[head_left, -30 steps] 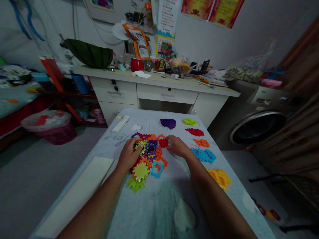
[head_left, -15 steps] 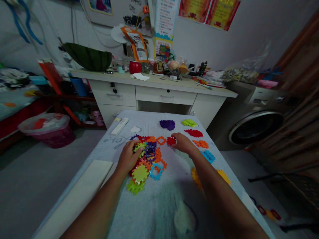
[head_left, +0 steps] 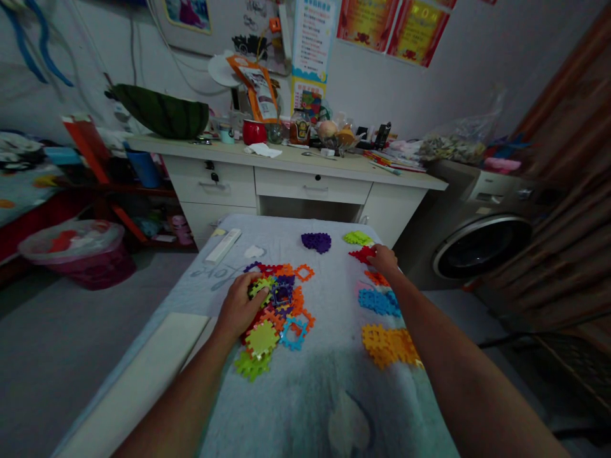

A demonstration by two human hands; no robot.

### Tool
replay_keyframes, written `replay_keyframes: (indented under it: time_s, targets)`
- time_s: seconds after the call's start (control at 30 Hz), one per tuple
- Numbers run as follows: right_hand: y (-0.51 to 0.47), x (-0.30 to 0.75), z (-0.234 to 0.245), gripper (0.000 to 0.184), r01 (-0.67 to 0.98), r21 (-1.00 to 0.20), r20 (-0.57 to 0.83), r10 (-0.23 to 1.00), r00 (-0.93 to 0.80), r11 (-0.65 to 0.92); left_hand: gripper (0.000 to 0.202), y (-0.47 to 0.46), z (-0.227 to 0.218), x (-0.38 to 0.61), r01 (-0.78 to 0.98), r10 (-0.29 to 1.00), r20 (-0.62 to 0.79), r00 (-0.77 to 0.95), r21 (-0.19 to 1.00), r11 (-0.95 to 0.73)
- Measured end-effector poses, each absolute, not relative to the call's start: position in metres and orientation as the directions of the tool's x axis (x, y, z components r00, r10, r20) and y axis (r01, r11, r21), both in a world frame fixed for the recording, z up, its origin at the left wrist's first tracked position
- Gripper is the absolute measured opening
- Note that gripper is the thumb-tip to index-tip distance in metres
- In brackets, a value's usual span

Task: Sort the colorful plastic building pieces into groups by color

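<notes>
My left hand point(head_left: 240, 306) is at the left side of a mixed pile of interlocking plastic tiles, its thumb and fingers closed around a yellow-green toothed tile point(head_left: 258, 288). Beside that tile lie a purple frame tile point(head_left: 282, 294), orange pieces and a blue frame tile point(head_left: 293, 334). Another yellow-green tile point(head_left: 262, 339) lies at the pile's near end. Across the table, my right hand point(head_left: 384, 258) reaches to the group of red tiles point(head_left: 361, 254), with its fingertips closed on a red tile there. The fingers partly cover that tile.
Single-colour groups lie along the right: yellow-green point(head_left: 358, 238), orange point(head_left: 376, 278), blue point(head_left: 379, 301) and yellow tiles point(head_left: 389, 345). Purple tiles point(head_left: 316, 242) sit at the far middle. White strips point(head_left: 223, 247) lie on the left. Behind stand a cluttered desk point(head_left: 281, 162) and a washing machine point(head_left: 482, 222).
My right hand has moved right with a red tile, from beside the mixed pile to the red group. My left hand stays at the pile. The view has shifted slightly.
</notes>
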State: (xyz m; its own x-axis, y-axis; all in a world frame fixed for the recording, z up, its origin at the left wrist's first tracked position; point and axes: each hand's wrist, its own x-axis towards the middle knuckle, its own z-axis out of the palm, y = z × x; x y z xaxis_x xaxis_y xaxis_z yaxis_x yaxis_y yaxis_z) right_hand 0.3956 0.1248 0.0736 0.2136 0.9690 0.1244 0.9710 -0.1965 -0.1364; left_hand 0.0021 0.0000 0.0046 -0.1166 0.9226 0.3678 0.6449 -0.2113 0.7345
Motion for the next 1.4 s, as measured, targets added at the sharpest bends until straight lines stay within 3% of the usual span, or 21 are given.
replay_keyframes:
  time_s: [0.2, 0.37, 0.47, 0.63, 0.83, 0.93, 1.2, 1.4]
  targets:
    - [0.11, 0.363, 0.081, 0.034, 0.95, -0.298, 0.199, 0.968, 0.155, -0.091, 0.04, -0.002, 0.003, 0.002, 0.632, 0.916, 0.38, -0.13, 0.743, -0.218]
    - [0.074, 0.308, 0.085, 0.034, 0.863, -0.428, 0.047, 0.96, -0.275, 0.268, 0.048, -0.005, 0.007, 0.005, 0.598, 0.919, 0.357, -0.165, 0.777, -0.195]
    - [0.053, 0.273, 0.074, 0.042, 0.856, -0.384, -0.033, 0.921, -0.387, 0.346, 0.051, -0.007, 0.01, 0.006, 0.577, 0.921, 0.345, -0.182, 0.796, -0.184]
    - [0.038, 0.235, 0.047, 0.061, 0.899, -0.317, -0.021, 0.945, -0.326, 0.303, 0.048, -0.008, 0.009, 0.005, 0.568, 0.915, 0.363, -0.173, 0.796, -0.209]
    - [0.033, 0.232, 0.047, 0.027, 0.924, -0.272, 0.032, 0.963, -0.269, 0.268, 0.048, -0.008, 0.012, 0.008, 0.564, 0.919, 0.357, -0.166, 0.799, -0.208]
    - [0.032, 0.237, 0.054, 0.018, 0.928, -0.262, 0.027, 0.963, -0.268, 0.265, 0.048, -0.009, 0.014, 0.009, 0.571, 0.921, 0.354, -0.164, 0.795, -0.204]
    - [0.044, 0.26, 0.073, 0.034, 0.947, -0.275, -0.047, 0.981, -0.189, 0.169, 0.046, -0.007, 0.011, 0.007, 0.59, 0.919, 0.364, -0.15, 0.779, -0.212]
    - [0.042, 0.272, 0.074, 0.036, 0.977, -0.178, -0.038, 0.991, -0.125, 0.117, 0.049, -0.006, 0.008, 0.006, 0.585, 0.923, 0.357, -0.147, 0.783, -0.21]
